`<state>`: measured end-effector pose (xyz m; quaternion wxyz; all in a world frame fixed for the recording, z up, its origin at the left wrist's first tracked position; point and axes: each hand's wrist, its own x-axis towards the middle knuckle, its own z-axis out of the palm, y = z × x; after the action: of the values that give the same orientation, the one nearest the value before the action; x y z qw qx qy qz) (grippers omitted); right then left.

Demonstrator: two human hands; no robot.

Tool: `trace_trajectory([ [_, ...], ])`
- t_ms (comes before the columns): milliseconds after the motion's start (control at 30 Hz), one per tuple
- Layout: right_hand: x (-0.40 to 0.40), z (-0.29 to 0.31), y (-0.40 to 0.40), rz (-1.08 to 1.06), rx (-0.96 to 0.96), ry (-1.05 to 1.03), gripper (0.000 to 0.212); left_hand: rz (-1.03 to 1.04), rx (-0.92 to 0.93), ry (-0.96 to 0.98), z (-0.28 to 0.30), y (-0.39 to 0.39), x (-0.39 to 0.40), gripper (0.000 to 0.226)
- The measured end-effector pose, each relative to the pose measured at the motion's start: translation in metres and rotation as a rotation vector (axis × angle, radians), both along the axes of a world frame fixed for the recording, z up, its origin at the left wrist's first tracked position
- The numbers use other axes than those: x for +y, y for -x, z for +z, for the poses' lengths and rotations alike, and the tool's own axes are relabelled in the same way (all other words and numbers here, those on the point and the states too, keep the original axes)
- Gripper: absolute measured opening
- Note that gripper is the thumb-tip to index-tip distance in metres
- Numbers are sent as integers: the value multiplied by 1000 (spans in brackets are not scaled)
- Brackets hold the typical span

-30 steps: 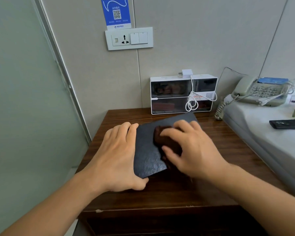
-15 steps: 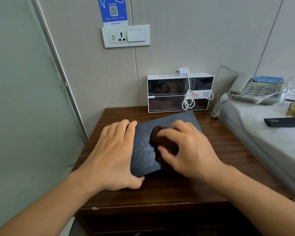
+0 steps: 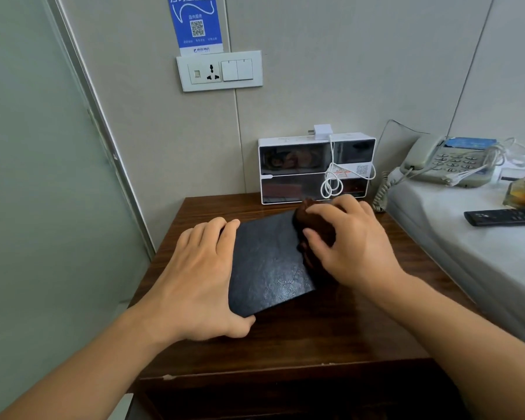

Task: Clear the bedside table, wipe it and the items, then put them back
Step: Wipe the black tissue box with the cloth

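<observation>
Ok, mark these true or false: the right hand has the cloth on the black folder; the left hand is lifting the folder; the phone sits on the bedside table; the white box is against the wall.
1. The right hand presses the brown cloth on the black folder: true.
2. The left hand lifts the folder: false, it holds it flat on the bedside table.
3. The phone sits on the table: false, it is on the bed.
4. The white box stands against the wall: true.
</observation>
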<state>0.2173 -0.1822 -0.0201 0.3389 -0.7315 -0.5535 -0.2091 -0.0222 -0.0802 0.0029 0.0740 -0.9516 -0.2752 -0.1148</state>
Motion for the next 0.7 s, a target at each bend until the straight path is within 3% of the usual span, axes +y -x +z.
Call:
trace_trajectory([
  [367,-39,-34,54,242,-50,123,36,31,143,-16,16,-29,7,150],
  [567,-30,-27,39,190,-53,94,38,33,99,1,11,-45,7,141],
  [700,-12,-12,-27,-65,73,9,35,39,104,-23,9,-43,7,137],
])
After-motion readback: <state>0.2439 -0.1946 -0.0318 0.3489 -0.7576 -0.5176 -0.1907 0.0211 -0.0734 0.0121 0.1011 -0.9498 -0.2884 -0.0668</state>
